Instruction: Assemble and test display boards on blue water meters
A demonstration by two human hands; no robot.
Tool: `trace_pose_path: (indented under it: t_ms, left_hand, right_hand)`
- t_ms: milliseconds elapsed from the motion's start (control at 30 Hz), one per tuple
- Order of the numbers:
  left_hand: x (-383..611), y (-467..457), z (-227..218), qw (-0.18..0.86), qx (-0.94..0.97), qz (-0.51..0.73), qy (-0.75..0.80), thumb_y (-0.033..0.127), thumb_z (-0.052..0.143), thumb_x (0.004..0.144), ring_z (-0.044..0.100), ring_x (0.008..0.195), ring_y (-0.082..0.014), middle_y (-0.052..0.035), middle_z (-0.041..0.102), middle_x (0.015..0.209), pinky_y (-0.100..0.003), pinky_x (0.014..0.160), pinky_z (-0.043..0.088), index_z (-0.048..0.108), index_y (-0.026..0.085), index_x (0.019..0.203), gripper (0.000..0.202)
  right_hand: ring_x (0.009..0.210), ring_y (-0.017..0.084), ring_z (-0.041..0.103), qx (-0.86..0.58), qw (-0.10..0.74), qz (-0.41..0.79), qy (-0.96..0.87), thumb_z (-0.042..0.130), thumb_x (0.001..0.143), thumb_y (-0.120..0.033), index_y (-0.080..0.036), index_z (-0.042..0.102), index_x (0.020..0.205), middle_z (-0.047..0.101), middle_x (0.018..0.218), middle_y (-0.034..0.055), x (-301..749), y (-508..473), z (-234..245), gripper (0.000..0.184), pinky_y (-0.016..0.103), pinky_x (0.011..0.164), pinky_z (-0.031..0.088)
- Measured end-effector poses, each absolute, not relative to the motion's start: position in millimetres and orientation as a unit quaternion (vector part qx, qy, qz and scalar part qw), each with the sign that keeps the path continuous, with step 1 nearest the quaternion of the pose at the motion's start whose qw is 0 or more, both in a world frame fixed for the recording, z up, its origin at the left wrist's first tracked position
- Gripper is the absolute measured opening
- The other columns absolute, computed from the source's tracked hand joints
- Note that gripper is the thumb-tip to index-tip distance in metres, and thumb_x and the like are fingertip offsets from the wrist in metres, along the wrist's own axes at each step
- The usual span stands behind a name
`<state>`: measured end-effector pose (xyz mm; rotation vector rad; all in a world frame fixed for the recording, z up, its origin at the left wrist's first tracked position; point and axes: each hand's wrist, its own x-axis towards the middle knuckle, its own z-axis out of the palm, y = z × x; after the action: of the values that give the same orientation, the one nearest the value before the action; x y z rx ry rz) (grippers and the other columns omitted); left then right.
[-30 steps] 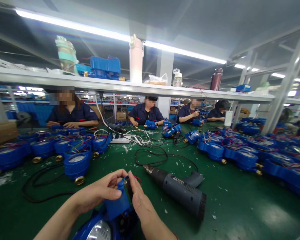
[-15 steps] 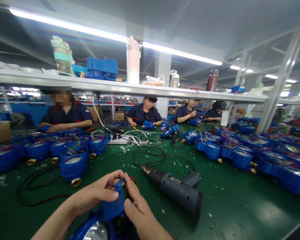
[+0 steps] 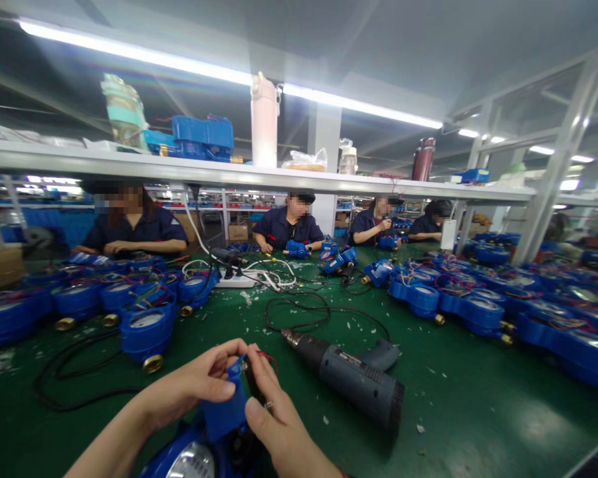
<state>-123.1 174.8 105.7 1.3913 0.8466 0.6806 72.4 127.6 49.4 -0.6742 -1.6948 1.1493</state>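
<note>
My left hand (image 3: 192, 384) and my right hand (image 3: 274, 418) both grip a blue plastic meter housing (image 3: 224, 408) from either side. Its dark inner side faces my right fingers, and a thin red wire (image 3: 268, 358) loops up beside them. Directly below my hands lies a blue water meter (image 3: 192, 461) with a glass dial, partly cut off by the frame's lower edge. To the right of my right hand rests a grey hot-air gun (image 3: 349, 375), its metal nozzle pointing left and not touching my hand.
Several blue water meters with brass fittings and coloured wires lie along both sides of the green bench. A black cable and white power strip (image 3: 234, 279) lie ahead. Several co-workers sit across the bench, beneath a white shelf (image 3: 259, 172) holding bottles and blue parts.
Between the frames, the blue housing has turned in my fingers, showing less of its dark side. My right hand has closed in around it, and the whole view has shifted slightly.
</note>
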Motion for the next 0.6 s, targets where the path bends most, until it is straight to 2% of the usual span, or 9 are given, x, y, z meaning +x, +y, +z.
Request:
trace_pose_path:
  t_ms: [233, 400, 500, 600]
  left_hand:
    - [-123.5, 174.3, 105.0, 0.65, 0.603, 0.298, 0.355, 0.041, 0.087, 0.052, 0.043, 0.135, -0.0345, -0.0042, 0.066, 0.125, -0.046, 0.116, 0.024, 0.062, 0.026, 0.113, 0.067]
    - [-122.4, 172.9, 104.7, 0.659, 0.597, 0.305, 0.342, 0.039, 0.087, 0.054, 0.046, 0.133, -0.0328, -0.0034, 0.066, 0.125, -0.042, 0.112, 0.031, 0.064, 0.027, 0.111, 0.063]
    - [-120.5, 172.7, 106.5, 0.658, 0.608, 0.289, 0.338, 0.042, 0.087, 0.053, 0.053, 0.123, -0.0309, -0.0029, 0.068, 0.116, -0.039, 0.105, 0.037, 0.062, 0.027, 0.111, 0.065]
    - [-117.7, 170.9, 110.1, 0.649, 0.617, 0.28, 0.345, 0.045, 0.087, 0.053, 0.058, 0.11, -0.0276, -0.001, 0.068, 0.101, -0.035, 0.094, 0.043, 0.061, 0.025, 0.107, 0.064]
  right_hand:
    - [0.151, 0.021, 0.01, -0.276, 0.478, 0.459, -0.696, 0.045, 0.09, -0.074, -0.032, 0.029, 0.154, 0.019, 0.161, -0.0026, 71.8, 127.7, 48.3, 0.078, 0.043, 0.123, 0.006]
    - [0.149, 0.023, 0.02, -0.263, 0.521, 0.429, -0.689, 0.045, 0.09, -0.074, -0.033, 0.036, 0.151, 0.029, 0.158, -0.0017, 68.2, 131.4, 40.1, 0.075, 0.042, 0.123, 0.012]
    - [0.146, 0.024, 0.028, -0.286, 0.551, 0.418, -0.664, 0.047, 0.092, -0.069, -0.028, 0.041, 0.15, 0.035, 0.156, 0.0027, 60.2, 128.9, 32.2, 0.071, 0.041, 0.121, 0.022]
    - [0.133, 0.024, 0.049, -0.366, 0.606, 0.372, -0.6, 0.041, 0.1, -0.058, -0.025, 0.042, 0.147, 0.051, 0.145, 0.0088, 53.4, 119.7, 28.7, 0.058, 0.039, 0.112, 0.04]
